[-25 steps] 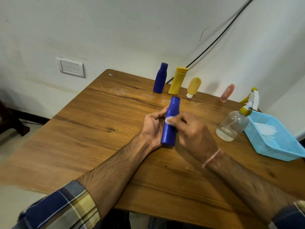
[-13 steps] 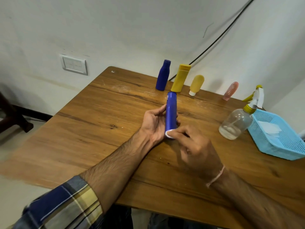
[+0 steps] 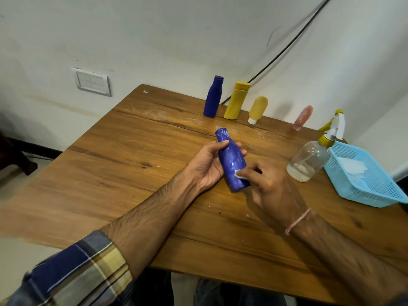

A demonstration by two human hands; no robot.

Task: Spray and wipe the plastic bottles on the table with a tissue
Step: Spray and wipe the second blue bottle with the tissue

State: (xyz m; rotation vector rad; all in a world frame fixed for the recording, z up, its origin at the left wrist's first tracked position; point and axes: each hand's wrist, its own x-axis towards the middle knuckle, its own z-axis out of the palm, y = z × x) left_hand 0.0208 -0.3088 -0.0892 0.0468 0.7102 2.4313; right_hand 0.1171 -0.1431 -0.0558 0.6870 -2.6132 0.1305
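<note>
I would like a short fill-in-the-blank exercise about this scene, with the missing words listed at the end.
1. The left hand holds a ____ bottle.
2. The right hand presses a white ____ against that bottle.
3. The spray bottle stands beside a light blue ____.
4. Along the wall stand ____ more bottles.

Missing words: blue; tissue; basket; four

Tilted wet blue bottle (image 3: pixel 232 160), white tissue (image 3: pixel 239 174) pressed on it.

Left hand (image 3: pixel 207 166) cupped palm-up, fingers curled in a grasp, right hand (image 3: pixel 269 186) palm-down, fingertips pinched together
</note>
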